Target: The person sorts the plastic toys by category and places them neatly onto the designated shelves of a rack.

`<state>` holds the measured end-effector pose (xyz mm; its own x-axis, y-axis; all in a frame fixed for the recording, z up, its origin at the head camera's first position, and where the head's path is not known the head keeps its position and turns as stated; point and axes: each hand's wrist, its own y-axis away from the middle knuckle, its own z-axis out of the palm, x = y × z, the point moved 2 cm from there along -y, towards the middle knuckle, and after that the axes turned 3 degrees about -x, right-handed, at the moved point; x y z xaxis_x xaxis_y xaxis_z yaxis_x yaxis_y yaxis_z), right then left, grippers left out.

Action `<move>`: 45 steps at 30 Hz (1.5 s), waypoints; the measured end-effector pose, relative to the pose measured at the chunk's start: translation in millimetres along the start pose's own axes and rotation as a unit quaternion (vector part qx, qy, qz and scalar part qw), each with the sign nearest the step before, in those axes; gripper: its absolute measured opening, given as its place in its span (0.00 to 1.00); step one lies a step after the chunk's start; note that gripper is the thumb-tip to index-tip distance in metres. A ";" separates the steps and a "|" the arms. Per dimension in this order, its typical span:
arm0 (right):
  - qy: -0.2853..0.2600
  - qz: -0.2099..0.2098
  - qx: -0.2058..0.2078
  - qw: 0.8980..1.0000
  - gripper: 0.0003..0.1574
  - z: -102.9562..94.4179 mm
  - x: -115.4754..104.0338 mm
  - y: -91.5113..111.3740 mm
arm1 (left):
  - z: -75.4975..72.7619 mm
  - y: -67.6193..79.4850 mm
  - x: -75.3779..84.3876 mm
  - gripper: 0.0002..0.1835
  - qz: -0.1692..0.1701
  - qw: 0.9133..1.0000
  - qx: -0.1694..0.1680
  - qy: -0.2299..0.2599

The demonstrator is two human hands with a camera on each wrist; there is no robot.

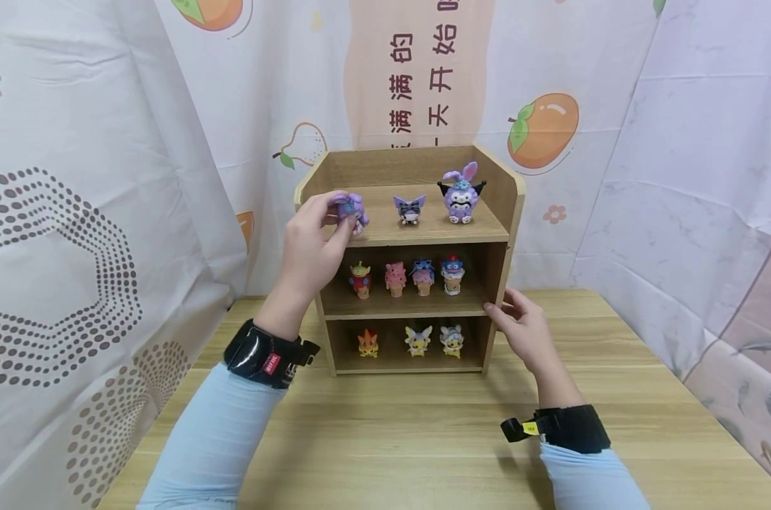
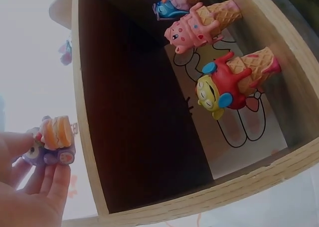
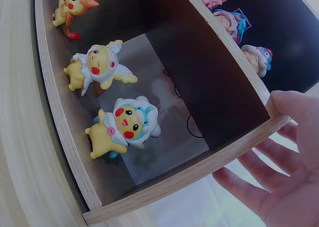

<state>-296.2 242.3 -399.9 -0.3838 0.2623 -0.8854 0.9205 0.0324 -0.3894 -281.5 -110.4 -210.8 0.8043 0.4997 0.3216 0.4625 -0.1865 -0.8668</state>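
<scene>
My left hand pinches a small purple figurine at the left end of the top level of a wooden shelf. In the left wrist view an orange and cream piece shows on this figurine, with the thumb above and fingers below. My right hand holds the shelf's right side, thumb on the front edge at the middle board and fingers along the outer face. A purple figurine with pointed ears and a taller purple one with rabbit ears stand on the top level.
Several ice-cream-cone figurines line the middle level. On the bottom level stand an orange figurine and two yellow-and-white ones. The shelf stands on a wooden table, with a printed curtain behind it.
</scene>
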 end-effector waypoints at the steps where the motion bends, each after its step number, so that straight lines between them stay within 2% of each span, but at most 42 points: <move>1: 0.001 0.000 0.000 1.000 0.35 0.0 0.1 0.0 | 0.6 -1.5 -0.5 0.16 -0.003 1.000 0.001 0.001; 6: 0.005 -0.005 0.001 1.000 0.35 -0.3 0.3 -0.2 | 4.1 -9.4 -3.3 0.16 -0.032 0.999 -0.002 0.006; 11: -0.003 -0.005 -0.002 1.000 0.35 0.1 -2.1 0.3 | 9.1 -17.3 -4.9 0.16 -0.065 0.998 -0.017 0.014; 15: -0.005 0.000 -0.003 1.000 0.35 0.2 -2.8 1.1 | 13.9 -24.0 -6.6 0.17 -0.088 0.996 -0.033 0.003; 18: -0.003 0.001 -0.002 1.000 0.35 -0.1 -2.6 0.6 | 17.7 -28.7 -8.3 0.17 -0.108 0.993 -0.053 -0.013; 23: -0.005 -0.003 -0.004 1.000 0.35 -0.3 -1.6 0.4 | 22.7 -32.8 -12.4 0.17 -0.152 0.983 -0.094 -0.043; 27: -0.009 -0.003 -0.008 1.000 0.36 -0.2 -1.7 0.7 | 25.3 -34.0 -15.6 0.18 -0.174 0.977 -0.111 -0.046; 40: -0.003 -0.003 0.000 1.000 0.35 -1.4 -2.9 0.4 | 32.0 -43.2 -17.5 0.21 -0.219 0.964 -0.130 -0.076; 45: 0.006 -0.004 0.000 1.000 0.35 -1.0 -1.3 0.0 | 32.6 -45.2 -19.7 0.20 -0.235 0.960 -0.126 -0.082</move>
<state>-295.7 243.0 -398.5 -0.3906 0.2738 -0.8789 0.9173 0.0352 -0.3966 -330.4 -84.3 -190.4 0.4253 0.7013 0.5721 0.8520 -0.0970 -0.5145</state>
